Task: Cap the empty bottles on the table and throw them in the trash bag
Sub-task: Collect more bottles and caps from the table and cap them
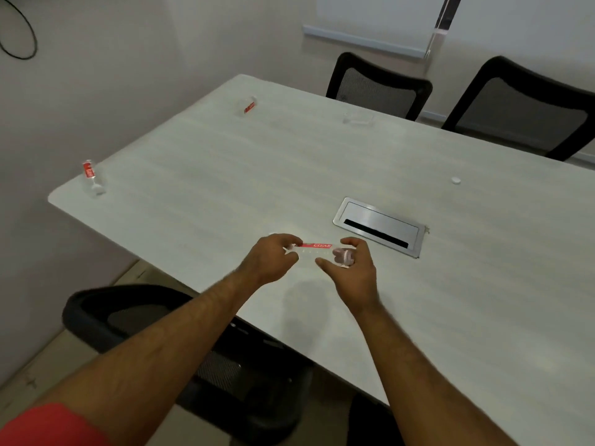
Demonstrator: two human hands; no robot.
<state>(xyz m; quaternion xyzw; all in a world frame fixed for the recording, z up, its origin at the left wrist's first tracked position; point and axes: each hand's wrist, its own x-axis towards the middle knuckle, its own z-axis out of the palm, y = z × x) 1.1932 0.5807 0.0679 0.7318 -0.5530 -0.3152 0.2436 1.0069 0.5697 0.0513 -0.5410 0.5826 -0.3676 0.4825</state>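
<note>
Pale wood-grain table (pixel 225 175) fills a white-walled room beside black chairs (pixel 376 85).

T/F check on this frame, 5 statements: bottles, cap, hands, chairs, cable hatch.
1. Both hands hold one bottle lying sideways above the table. True: left hand at one end, right hand at the other.
2. A loose white cap lies on the table far to the right. True.
3. The metal cable hatch sits left of the hands. False: it is to their right, slightly beyond.
4. No other bottles are on the table. False: one stands at the near-left corner, and another sits further back.
5. Two black chairs stand at the far side. True.
</note>
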